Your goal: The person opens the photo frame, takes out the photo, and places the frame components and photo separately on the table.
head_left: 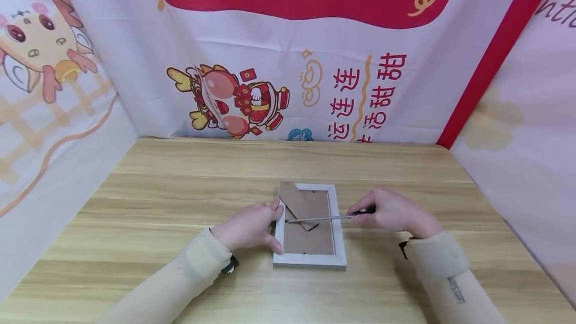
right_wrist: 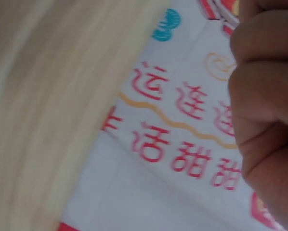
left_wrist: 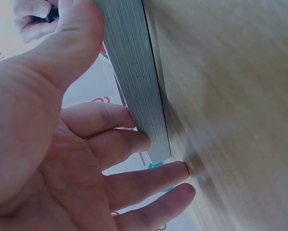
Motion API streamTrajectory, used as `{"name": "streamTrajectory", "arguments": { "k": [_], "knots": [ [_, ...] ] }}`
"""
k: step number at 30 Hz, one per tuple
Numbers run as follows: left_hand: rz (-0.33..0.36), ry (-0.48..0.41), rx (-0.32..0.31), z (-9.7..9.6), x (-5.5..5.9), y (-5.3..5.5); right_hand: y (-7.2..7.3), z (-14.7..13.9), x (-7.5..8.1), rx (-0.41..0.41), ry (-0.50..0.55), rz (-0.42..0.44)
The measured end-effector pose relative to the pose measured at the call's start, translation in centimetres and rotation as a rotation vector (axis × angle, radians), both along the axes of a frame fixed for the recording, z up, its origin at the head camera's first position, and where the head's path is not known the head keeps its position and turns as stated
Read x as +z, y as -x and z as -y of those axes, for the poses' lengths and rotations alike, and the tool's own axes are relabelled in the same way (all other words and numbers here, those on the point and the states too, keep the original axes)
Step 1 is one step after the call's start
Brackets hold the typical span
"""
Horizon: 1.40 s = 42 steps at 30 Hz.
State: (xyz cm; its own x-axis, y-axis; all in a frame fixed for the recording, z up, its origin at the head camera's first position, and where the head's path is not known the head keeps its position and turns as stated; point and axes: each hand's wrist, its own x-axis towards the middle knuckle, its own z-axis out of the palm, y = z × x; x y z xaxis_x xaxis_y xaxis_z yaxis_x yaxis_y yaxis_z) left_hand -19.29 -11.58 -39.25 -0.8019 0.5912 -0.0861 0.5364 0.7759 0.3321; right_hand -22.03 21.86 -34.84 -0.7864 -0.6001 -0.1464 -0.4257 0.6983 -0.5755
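Observation:
A white-edged picture frame (head_left: 310,259) lies back side up on the table, showing its brown backing board (head_left: 310,242). A brown easel stand (head_left: 292,198) slants across the board from the upper left corner. My left hand (head_left: 249,226) presses the frame's left side with thumb and fingers; in the left wrist view, its fingers are spread and fairly straight, some touching the frame's grey side (left_wrist: 134,72). From the right, my right hand (head_left: 391,211) grips a dark-handled screwdriver (head_left: 324,219). Its shaft crosses over the frame, tip at the left inner edge near a small dark tab.
The wood-grain table (head_left: 180,179) ends at a printed cloth backdrop (head_left: 252,34) along the back. More printed cloth hangs on the left and right sides. In the right wrist view, only the curled fingers show; the screwdriver's shaft is out of sight.

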Motion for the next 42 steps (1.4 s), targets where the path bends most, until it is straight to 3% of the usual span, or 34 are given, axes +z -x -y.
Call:
{"name": "streamTrajectory", "arguments": {
  "k": [8,13,16,22,27,32,38,42],
  "knots": [
    [-0.006,0.0,0.005,0.0,-0.2,0.0,-1.5,1.3,1.9,0.01,-0.088,-0.104],
    [-0.011,-0.012,-0.003,-0.1,-0.1,0.1,-1.3,2.2,3.2,0.012,-0.141,-0.127],
    [-0.016,-0.016,-0.004,0.0,0.1,0.0,-0.8,3.6,4.9,0.024,-0.205,-0.116],
    [-0.011,-0.022,0.003,0.1,0.2,-0.1,-0.4,7.7,9.4,0.134,-0.353,-0.156],
    [0.003,-0.018,0.005,0.1,0.0,-0.1,-0.9,10.3,11.2,0.147,-0.473,-0.173],
    [0.0,-0.022,-0.003,0.1,-0.2,-0.2,-0.8,9.4,11.0,0.125,-0.47,-0.171],
    [-0.036,-0.022,-0.022,0.3,-0.4,-0.3,-1.3,4.6,9.5,0.001,-0.287,-0.097],
    [-0.037,-0.025,-0.023,0.4,-0.1,-0.1,-1.9,1.4,8.1,-0.036,-0.147,-0.123]
  ]
}}
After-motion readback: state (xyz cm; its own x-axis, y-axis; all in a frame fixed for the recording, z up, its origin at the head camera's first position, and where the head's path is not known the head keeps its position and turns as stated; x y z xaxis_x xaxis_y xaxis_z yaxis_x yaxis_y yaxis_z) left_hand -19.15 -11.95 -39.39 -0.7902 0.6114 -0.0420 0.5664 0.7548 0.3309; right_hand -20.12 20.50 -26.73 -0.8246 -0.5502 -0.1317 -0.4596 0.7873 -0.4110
